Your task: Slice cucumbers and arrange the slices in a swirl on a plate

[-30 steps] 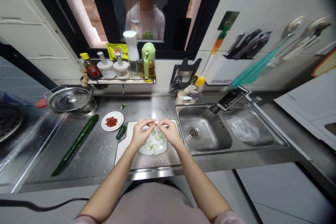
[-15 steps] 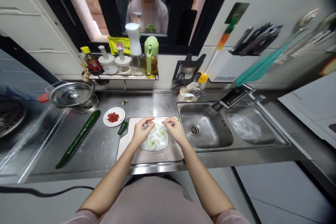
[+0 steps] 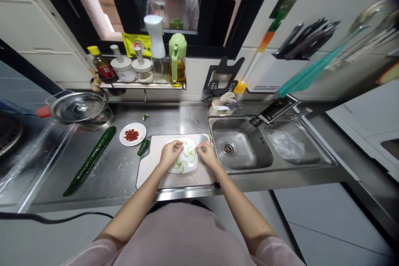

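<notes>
On a pale cutting board [image 3: 146, 170] rests a white squarish plate [image 3: 188, 169] with thin curved cucumber slices [image 3: 187, 153] laid in swirls. My left hand [image 3: 171, 152] hovers over the plate's left side, thumb and fingertips pinched together. My right hand [image 3: 207, 153] is at the plate's right edge, its fingertips also pinched. Whatever either pinch holds is too small to make out. Left of the board, a round white plate [image 3: 141, 137] carries chopped red bits [image 3: 131, 135]. A short dark green cucumber piece [image 3: 144, 147] lies at the board's left edge.
A long whole cucumber [image 3: 90, 160] and a lidded steel pot [image 3: 96, 117] occupy the counter's left. The sink [image 3: 246, 156] adjoins the board on the right, under a black faucet [image 3: 274, 110]. Condiment jars and an oil bottle [image 3: 177, 60] line the shelf behind.
My right hand has moved slightly right and nearer to me, toward the plate's right edge. My left hand stays over the left side. The whole view has shifted a little.
</notes>
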The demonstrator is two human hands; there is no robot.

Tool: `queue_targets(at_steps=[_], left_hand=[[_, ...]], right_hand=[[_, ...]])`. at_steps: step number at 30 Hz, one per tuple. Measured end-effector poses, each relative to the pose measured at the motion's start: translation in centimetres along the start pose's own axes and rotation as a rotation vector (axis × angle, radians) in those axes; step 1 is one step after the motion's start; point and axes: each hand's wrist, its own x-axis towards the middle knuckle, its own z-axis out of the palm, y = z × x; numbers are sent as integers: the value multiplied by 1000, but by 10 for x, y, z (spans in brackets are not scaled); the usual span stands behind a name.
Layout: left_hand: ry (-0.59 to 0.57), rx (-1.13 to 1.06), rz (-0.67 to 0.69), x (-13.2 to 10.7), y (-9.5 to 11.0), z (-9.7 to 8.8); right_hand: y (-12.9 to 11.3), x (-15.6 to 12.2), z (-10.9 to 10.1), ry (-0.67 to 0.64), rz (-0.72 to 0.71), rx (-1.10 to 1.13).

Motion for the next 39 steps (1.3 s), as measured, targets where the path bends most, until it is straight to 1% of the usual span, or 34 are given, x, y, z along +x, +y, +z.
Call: queue_targets(at_steps=[3, 8, 11, 15, 21, 28, 33, 39], left_hand=[[-61, 84, -13, 2, -1, 10], [-164, 283, -48, 8, 1, 27], [-208, 370, -75, 11, 2, 36], [-247, 418, -97, 16, 2, 44], [-266, 436, -94, 19, -1, 52], [-265, 437, -78, 19, 1, 57], [-288, 448, -74, 19, 5, 57], [-294, 457, -74, 20, 5, 57]], right_hand=[[6, -5, 8, -40, 18, -101], [1, -9, 19, -141, -3, -242], [0, -9, 22, -172, -33, -312], [1, -9, 21, -206, -73, -370], [-1, -6, 21, -268, -120, -411], [2, -4, 21, -301, -155, -435], [2, -3, 22, -309, -182, -443], [2, -3, 22, -290, -153, -441]])
